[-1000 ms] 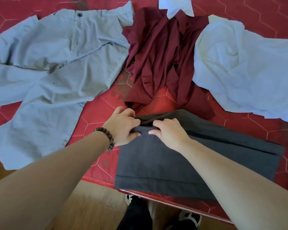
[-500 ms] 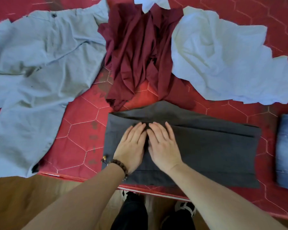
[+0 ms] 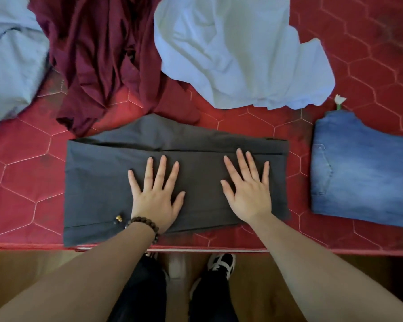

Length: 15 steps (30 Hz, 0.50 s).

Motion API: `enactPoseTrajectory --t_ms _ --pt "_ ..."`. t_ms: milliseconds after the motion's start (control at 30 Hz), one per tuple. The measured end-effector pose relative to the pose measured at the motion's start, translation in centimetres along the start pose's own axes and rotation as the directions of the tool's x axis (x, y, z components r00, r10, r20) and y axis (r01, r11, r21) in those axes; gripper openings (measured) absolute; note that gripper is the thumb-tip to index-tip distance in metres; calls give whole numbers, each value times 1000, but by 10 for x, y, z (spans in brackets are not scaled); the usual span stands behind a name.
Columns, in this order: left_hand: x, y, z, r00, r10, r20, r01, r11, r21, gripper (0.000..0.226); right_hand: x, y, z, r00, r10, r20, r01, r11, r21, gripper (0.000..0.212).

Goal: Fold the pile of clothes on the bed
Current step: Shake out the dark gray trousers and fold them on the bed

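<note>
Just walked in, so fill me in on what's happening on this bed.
A person is folding laundry on a red quilted bed. Both hands lie flat, fingers spread, on a folded dark grey garment: the left hand, the right hand. Folded blue jeans sit to the right. A crumpled maroon garment, a pale blue shirt and light grey trousers lie unfolded behind.

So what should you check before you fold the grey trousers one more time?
1. Both hands flat on the grey trousers: ok, left hand and right hand lie spread on them.
2. Cloth smooth: ok, no big wrinkles show.
3. Trousers fully on the bed: not ok, the near left corner hangs past the edge.
4. Room to the right: ok, the folded jeans lie apart.
5. Red shirt out of the way: cannot tell, it meets the far edge.
</note>
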State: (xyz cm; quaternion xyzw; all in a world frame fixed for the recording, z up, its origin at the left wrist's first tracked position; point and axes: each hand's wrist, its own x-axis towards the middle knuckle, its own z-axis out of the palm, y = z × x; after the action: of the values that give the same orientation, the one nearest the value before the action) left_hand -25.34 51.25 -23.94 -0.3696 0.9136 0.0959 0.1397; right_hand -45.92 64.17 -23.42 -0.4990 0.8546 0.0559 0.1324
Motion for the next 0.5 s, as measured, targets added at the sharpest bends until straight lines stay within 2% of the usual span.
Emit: enactPoseTrajectory --t_ms 133,333,400,500 --pt "0 2 0 1000 5 -28 -5 1000 11 68 -12 42 5 994 104 -32 -104 995 1 60" --pt "-1 2 -2 1000 19 -24 -19 1000 13 67 -12 28 4 989 139 -48 -139 990 -1 59" --pt "-4 -3 -4 998 60 -19 -60 998 13 64 -10 9 -3 996 76 -52 -75 997 17 59" --pt "-6 -22 -6 997 79 -24 -79 997 -2 62 -2 -44 -10 987 -148 -56 150 988 39 58"
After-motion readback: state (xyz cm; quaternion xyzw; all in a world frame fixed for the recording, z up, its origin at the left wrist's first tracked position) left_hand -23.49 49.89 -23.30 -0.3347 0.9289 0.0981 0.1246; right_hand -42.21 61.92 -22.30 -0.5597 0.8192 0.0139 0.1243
